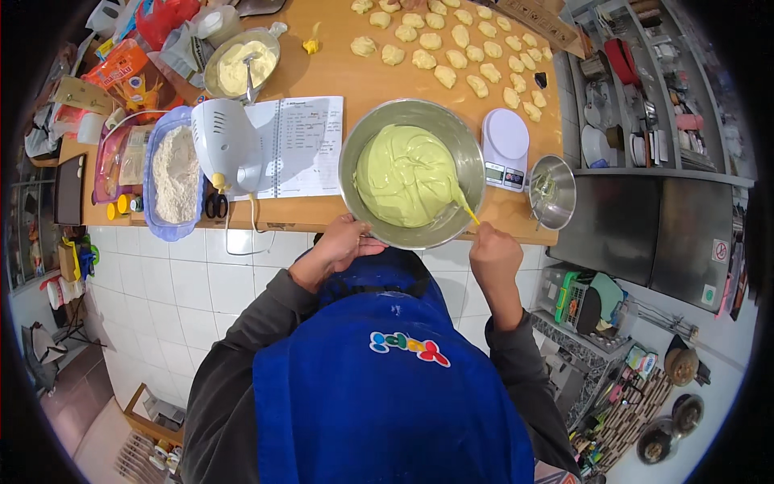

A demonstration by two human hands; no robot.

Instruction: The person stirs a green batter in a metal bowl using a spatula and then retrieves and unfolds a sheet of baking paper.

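Note:
A large steel mixing bowl (351, 189) stands at the table's front edge, right in front of me. Thick pale green batter (407, 173) fills its bottom in smooth folds. My left hand (345, 244) grips the bowl at its near left rim, with part of the fingers hidden beneath it. In a fist, my right hand (494, 255) holds the yellow handle of a spatula (470, 214). The spatula slants over the near right rim, its batter-coated head dipping into the green mass.
Several dough pieces (423, 59) cover the table's far right. A kitchen scale (505, 145) and a small steel bowl (553, 192) stand to the right. Leftward are an open notebook (310, 145), a hand mixer (226, 145), a flour tub (176, 173) and a cream-filled bowl (242, 68).

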